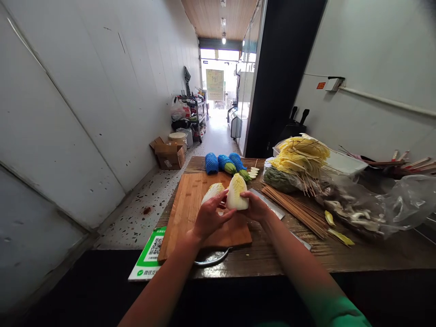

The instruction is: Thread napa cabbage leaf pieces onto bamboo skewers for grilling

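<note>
A pale napa cabbage piece [237,195] with a yellow top is held upright over the wooden cutting board [189,204]. My right hand [255,206] grips it from the right, its thumb on the front face. From the left, my left hand [211,213] cups its lower side, fingers and thumb curved against it; some fingertips are hidden. Behind my left hand, a second cabbage piece [211,191] rests on the board, partly covered. A flat metal blade [272,206] lies by my right wrist.
Zucchini in blue foam nets [225,162] and white slices on a skewer [254,172] lie behind the board. To the right are bamboo skewers [296,211], skewered yellow leaves [301,154] and bagged mushrooms [357,213]. A green QR-code sign [148,256] sits under the board's left corner.
</note>
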Available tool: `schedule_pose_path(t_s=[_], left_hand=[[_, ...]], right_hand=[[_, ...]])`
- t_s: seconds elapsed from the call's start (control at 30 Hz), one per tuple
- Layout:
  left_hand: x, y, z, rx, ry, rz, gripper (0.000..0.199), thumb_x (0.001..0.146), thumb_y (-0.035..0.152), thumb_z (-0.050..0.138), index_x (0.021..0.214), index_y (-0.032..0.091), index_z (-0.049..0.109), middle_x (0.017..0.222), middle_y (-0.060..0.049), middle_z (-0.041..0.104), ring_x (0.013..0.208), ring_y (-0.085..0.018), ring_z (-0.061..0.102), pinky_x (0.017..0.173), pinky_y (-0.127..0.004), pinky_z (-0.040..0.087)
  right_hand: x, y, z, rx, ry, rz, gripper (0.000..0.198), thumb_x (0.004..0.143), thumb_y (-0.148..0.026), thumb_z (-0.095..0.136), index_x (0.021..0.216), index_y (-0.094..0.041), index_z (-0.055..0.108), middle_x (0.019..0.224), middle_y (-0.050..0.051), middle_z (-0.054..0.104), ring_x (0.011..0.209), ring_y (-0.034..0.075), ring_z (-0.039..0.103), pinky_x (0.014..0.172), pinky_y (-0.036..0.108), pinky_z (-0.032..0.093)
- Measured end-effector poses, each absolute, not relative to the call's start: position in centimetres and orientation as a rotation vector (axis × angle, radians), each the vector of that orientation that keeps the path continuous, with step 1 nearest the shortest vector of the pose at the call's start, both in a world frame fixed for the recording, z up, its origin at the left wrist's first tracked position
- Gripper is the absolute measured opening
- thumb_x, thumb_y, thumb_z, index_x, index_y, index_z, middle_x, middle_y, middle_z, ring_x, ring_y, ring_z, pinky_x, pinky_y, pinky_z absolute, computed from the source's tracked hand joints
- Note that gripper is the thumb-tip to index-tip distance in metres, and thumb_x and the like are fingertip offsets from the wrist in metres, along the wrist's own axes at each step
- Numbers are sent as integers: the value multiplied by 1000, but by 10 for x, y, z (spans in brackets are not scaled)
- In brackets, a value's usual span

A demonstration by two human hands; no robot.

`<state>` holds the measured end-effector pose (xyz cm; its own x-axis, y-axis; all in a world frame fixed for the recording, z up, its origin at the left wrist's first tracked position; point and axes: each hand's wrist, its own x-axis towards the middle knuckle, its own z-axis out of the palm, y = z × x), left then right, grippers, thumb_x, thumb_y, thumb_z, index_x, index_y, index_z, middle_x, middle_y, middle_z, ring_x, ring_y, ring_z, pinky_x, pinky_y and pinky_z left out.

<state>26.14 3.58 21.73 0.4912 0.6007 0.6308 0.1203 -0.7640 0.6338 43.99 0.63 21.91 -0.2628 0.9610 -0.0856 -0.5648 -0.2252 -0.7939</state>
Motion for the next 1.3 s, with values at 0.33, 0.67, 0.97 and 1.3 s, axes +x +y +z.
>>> schedule_pose_path(t_s=[0.33, 0.67, 0.97, 1.3], left_hand=[[262, 27, 223, 2541, 765, 1338, 66, 69, 13, 58, 133, 18, 40, 138, -13, 40, 123, -27, 42, 99, -40, 41], [258, 39, 219, 2371, 799, 1505, 37, 70, 7, 54, 103, 19, 65, 122, -9, 57, 110, -21, 55, 94, -37, 47], [261, 45, 224, 1566, 850, 1304, 57, 70, 30, 67, 123, 16, 52, 124, -13, 56, 115, -25, 51, 94, -40, 45], [255, 45, 227, 1600, 891, 1213, 59, 68, 23, 62, 125, 16, 49, 107, -8, 64, 91, -20, 62, 78, -32, 50]], right_hand=[[442, 8, 218, -768, -765, 1690, 36, 71, -34, 59, 103, -16, 57, 84, 5, 67, 73, 18, 62, 58, 24, 48], [458, 10, 220, -1106, -733, 1230, 36, 59, -28, 68, 91, -15, 61, 73, 2, 65, 57, 14, 56, 50, 24, 44], [458, 8, 226, -1031, -737, 1160, 38, 61, -36, 68, 93, -18, 60, 78, 2, 64, 62, 14, 56, 53, 24, 46], [456, -5, 235, -1217, -1281, 696, 52, 58, -33, 74, 108, -22, 62, 99, 2, 65, 87, 21, 58, 79, 33, 45]])
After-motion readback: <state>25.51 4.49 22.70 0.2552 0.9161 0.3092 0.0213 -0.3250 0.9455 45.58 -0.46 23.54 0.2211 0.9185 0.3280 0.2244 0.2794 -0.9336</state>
